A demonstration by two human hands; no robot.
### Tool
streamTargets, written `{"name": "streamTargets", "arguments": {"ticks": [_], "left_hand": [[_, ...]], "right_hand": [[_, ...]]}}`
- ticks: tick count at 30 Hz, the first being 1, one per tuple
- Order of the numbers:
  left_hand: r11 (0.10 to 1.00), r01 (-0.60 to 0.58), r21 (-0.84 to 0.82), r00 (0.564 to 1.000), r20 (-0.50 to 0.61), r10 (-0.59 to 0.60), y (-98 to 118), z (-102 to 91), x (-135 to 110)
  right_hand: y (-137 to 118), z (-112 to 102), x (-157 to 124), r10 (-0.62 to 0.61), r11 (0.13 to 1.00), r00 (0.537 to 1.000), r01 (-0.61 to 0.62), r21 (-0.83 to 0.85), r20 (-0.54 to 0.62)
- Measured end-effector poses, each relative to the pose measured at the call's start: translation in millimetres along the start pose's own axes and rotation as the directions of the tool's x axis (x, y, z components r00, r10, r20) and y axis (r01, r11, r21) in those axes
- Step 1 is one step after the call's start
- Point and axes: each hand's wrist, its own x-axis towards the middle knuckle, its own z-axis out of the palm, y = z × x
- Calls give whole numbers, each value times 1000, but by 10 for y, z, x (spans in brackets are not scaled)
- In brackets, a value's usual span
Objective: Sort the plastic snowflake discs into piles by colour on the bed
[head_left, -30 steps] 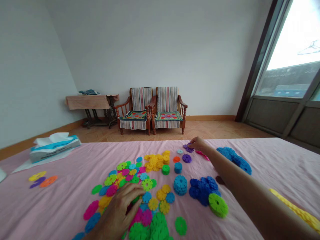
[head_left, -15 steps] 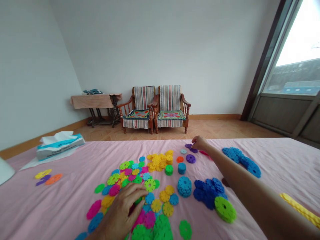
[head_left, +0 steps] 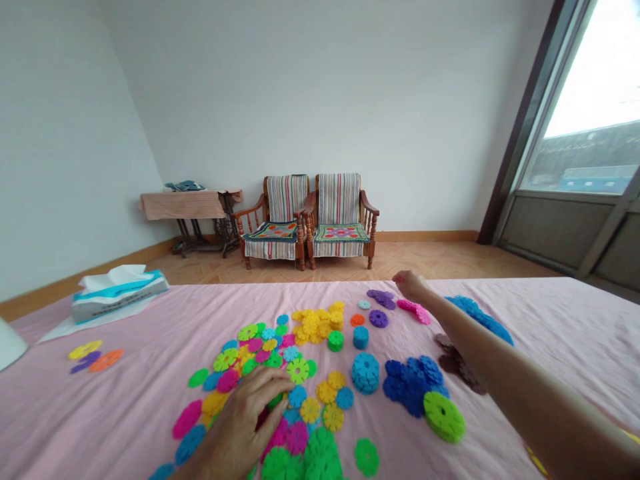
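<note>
Over the mixed pile of colored plastic snowflake discs (head_left: 226, 360), my left hand (head_left: 247, 413) rests with its fingers curled toward the thumb. A green disc shows between thumb and fingers, but I cannot tell whether it is gripped. My right hand (head_left: 411, 285) is raised near the table's far edge, fingers bent together; what they hold, if anything, is hidden. Purple discs (head_left: 382, 299) lie just left of it, and a row of pink discs (head_left: 414, 311) lies below it. My right forearm passes above brown discs (head_left: 463, 365) and partly covers light blue ones (head_left: 480, 319).
Yellow discs (head_left: 316, 324), a light blue stack (head_left: 365, 373), dark blue discs (head_left: 414, 385), a lime stack (head_left: 444, 416) and green discs (head_left: 323, 457) lie sorted on the pink cloth (head_left: 165, 407). A tissue box (head_left: 120, 297) stands left. Two armchairs (head_left: 340, 233) stand beyond.
My right hand has moved off the purple discs, slightly right and away, uncovering the pink row. More brown discs show as the forearm shifts. My left hand stays put.
</note>
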Motion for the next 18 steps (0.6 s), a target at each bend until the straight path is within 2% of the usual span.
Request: {"name": "streamTargets", "arguments": {"ticks": [3,8,13,18], "left_hand": [[1000,-10,1,1000,-14,10,-4,2,-9],[1000,-16,4,1000,-24,17,16,-8,2],[1000,-16,5,999,-27,16,21,-11,14],[1000,-10,-9,1000,-17,10,10,-4,10]], "right_hand": [[129,-85,-102,2,998,1000,-3,-60,-12],[328,-172,-391,-19,986,998,30,-165,65],[397,-101,-578,-15,977,996,34,-212,88],[400,-26,-605,-10,982,1000,14,-190,23]]}}
